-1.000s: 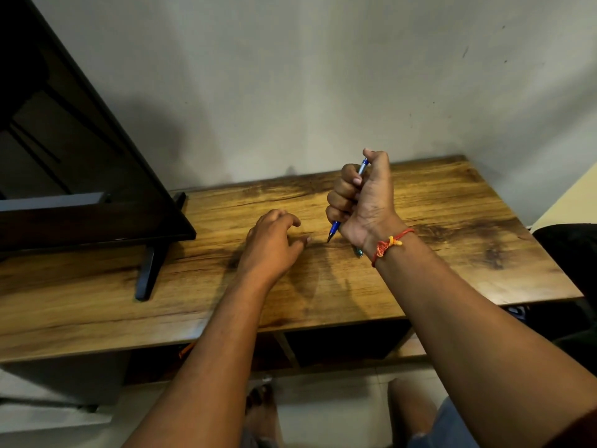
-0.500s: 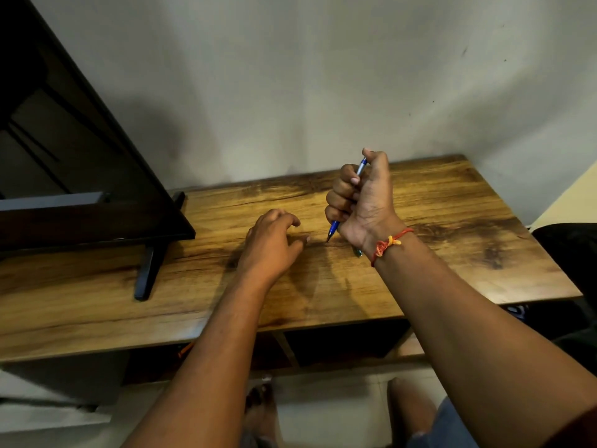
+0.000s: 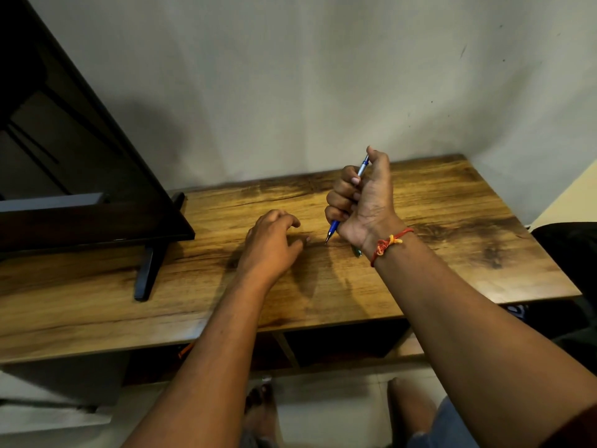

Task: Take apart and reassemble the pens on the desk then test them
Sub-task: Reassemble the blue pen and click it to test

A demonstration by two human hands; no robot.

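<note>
Nothing has shifted since the earlier frames: the right hand (image 3: 361, 205) still holds the pen (image 3: 334, 226) upright in a fist over the surface (image 3: 452, 227).
The right hand is clenched round the blue pen, fingers wrapped about the barrel, thumb lying along its silver upper end; the tip sticks out below the fist, pointing down and leftward, close above the wood, though contact cannot be told; a red and yellow thread (image 3: 387, 242) is tied round that wrist; a small greenish thing (image 3: 358, 252) peeks from under the wrist, too hidden to name; the left hand (image 3: 269, 244) rests just left of the pen tip, palm down, fingers loosely bent, grasping nothing visible; well left of it stands a dark screen (image 3: 64, 156) on a black foot (image 3: 147, 273).
</note>
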